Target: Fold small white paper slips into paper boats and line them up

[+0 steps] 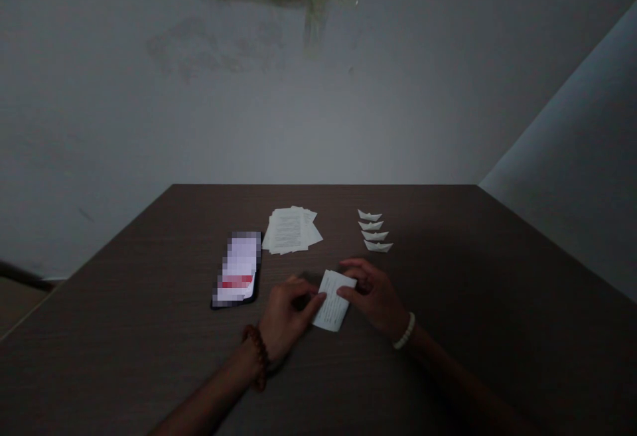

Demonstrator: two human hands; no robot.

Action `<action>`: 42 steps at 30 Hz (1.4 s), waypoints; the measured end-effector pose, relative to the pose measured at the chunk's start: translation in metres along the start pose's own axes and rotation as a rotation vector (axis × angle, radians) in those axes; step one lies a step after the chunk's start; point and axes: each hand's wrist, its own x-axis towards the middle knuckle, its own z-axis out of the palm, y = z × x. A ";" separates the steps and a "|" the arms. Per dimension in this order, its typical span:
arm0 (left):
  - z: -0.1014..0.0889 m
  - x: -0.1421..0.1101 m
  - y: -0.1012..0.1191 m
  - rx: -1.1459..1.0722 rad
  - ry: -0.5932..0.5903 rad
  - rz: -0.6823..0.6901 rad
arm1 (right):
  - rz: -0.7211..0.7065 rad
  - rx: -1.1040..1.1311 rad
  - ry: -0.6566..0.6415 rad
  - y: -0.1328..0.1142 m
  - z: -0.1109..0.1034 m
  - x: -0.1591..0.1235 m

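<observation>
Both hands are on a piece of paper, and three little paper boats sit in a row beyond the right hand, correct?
Not three: the head view shows four paper boats in a row beyond the right hand. That hand and the left hand are on the paper.

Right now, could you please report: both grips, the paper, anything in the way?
Left grip, right grip: both on paper. Print showing. Phone left, stack and boats beyond, all apart from paper.
</observation>
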 end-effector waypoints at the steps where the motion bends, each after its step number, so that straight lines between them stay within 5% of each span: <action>1: 0.001 -0.001 0.000 -0.033 -0.003 -0.007 | -0.006 -0.012 0.002 -0.001 0.000 0.000; 11: 0.003 -0.002 0.002 -0.185 0.165 -0.175 | 0.073 0.189 0.088 -0.011 0.010 0.002; 22: -0.003 0.001 -0.003 -0.279 0.192 -0.236 | 0.043 0.098 0.036 -0.012 0.019 0.019; 42: -0.006 0.005 -0.014 -0.412 0.332 -0.351 | 0.039 -0.019 -0.069 -0.003 0.024 0.005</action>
